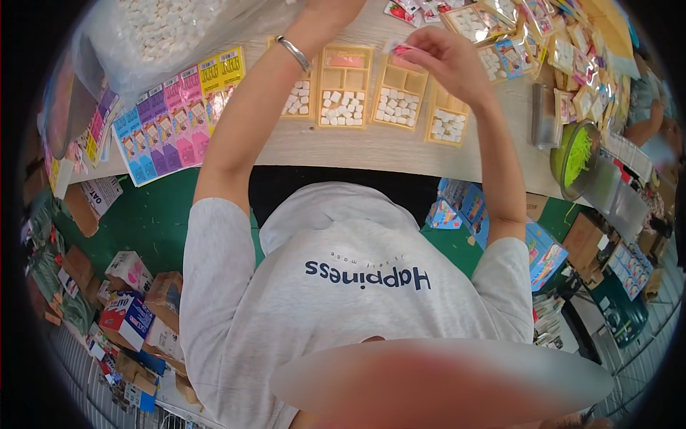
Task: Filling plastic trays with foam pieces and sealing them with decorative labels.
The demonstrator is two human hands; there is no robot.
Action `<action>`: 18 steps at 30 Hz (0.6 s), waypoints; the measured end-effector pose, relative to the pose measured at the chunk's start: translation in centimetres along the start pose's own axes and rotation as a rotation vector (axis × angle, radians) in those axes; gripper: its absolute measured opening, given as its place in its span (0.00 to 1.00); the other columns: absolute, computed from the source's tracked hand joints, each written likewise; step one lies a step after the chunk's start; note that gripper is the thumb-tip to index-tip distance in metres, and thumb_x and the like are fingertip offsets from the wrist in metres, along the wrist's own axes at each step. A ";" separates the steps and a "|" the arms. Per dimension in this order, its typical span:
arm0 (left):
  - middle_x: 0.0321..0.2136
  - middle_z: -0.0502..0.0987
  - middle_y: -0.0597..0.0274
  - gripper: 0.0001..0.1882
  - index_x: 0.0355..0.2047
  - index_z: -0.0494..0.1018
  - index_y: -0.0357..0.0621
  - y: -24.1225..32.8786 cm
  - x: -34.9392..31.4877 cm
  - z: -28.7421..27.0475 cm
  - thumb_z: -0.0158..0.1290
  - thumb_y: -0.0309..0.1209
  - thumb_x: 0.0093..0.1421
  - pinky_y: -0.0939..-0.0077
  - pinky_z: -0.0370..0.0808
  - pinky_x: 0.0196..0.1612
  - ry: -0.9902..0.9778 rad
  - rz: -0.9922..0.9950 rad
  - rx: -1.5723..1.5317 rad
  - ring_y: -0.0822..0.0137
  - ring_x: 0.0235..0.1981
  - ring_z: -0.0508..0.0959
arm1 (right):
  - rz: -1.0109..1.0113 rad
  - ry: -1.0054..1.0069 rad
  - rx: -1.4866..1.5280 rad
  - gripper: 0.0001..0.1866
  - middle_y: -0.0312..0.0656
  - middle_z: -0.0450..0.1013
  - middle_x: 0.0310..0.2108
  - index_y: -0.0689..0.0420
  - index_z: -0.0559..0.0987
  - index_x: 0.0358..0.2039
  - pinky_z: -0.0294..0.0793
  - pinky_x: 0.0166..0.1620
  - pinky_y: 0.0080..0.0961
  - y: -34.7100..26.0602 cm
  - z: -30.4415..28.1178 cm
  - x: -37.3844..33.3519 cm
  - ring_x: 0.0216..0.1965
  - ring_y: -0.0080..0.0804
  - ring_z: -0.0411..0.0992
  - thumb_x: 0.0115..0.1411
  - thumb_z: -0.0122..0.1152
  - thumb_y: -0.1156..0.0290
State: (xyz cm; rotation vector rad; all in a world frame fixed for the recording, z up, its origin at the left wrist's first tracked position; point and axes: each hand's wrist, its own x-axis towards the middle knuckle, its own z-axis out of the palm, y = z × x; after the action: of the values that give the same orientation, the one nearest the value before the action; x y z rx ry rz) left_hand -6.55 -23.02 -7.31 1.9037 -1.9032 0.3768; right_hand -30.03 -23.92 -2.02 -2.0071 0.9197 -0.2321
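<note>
"Packet (401, 50) check, pls: where've we got it?"

"In our R hand (451, 66). It's small & pink, pinched btwn thumb and fingers, so no gap there. It's over the far end of the third tray (389, 75) from L; can't tell if they're touching."

"How's that tray lie on the surface (343, 151)?"

"Long axis runs away from us, far end leaning a bit R. White cubes (397, 107) sit in its near compartment; the fingers are up at the opposite end."

"So R hand's nearer?"

"Yep. Forearm comes up from lower R, fingers pointing L across the tray's far end, w/ the fourth tray (441, 100) just below the hand."

"And our L hand (334, 8)?"

"Beyond the second tray (332, 77), cut off by the top edge. Bracelet (293, 54) on that wrist, fingers out of view, so we can't tell if they're holding anything."
</note>
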 end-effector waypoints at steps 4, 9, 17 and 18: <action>0.29 0.79 0.53 0.06 0.27 0.80 0.43 -0.7 -0.9 -6.5 0.56 0.30 0.57 0.58 0.78 0.40 0.027 0.167 -0.243 0.51 0.35 0.81 | -0.287 0.004 -0.096 0.08 0.40 0.80 0.29 0.60 0.84 0.42 0.76 0.35 0.25 -0.5 3.4 1.2 0.30 0.26 0.78 0.66 0.65 0.70; 0.31 0.81 0.58 0.09 0.37 0.82 0.42 -8.3 -7.3 -12.1 0.57 0.34 0.66 0.72 0.73 0.35 -0.692 -0.264 -0.787 0.62 0.31 0.78 | -0.285 0.149 -0.300 0.07 0.41 0.79 0.32 0.54 0.86 0.39 0.78 0.37 0.32 -2.4 7.3 2.2 0.31 0.36 0.78 0.62 0.67 0.68; 0.32 0.82 0.53 0.10 0.41 0.81 0.40 -7.3 -9.1 -10.0 0.56 0.34 0.67 0.67 0.75 0.36 -0.585 -0.222 -0.473 0.58 0.30 0.80 | -0.133 0.395 -0.696 0.10 0.38 0.79 0.37 0.51 0.87 0.37 0.79 0.42 0.37 -0.1 2.8 4.4 0.41 0.38 0.78 0.59 0.69 0.60; 0.33 0.82 0.53 0.10 0.40 0.81 0.41 -7.1 -9.2 -9.8 0.56 0.34 0.66 0.66 0.76 0.37 -0.585 -0.255 -0.409 0.56 0.31 0.81 | -0.081 0.342 -0.913 0.11 0.38 0.80 0.39 0.51 0.87 0.36 0.79 0.43 0.37 0.2 2.1 4.7 0.43 0.37 0.78 0.59 0.69 0.59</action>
State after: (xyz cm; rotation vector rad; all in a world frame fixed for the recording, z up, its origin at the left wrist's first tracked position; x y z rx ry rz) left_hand 1.30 -10.44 -3.81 2.0590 -1.8290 -0.6662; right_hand -25.81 -25.79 -4.28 -2.9061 1.3112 -0.2245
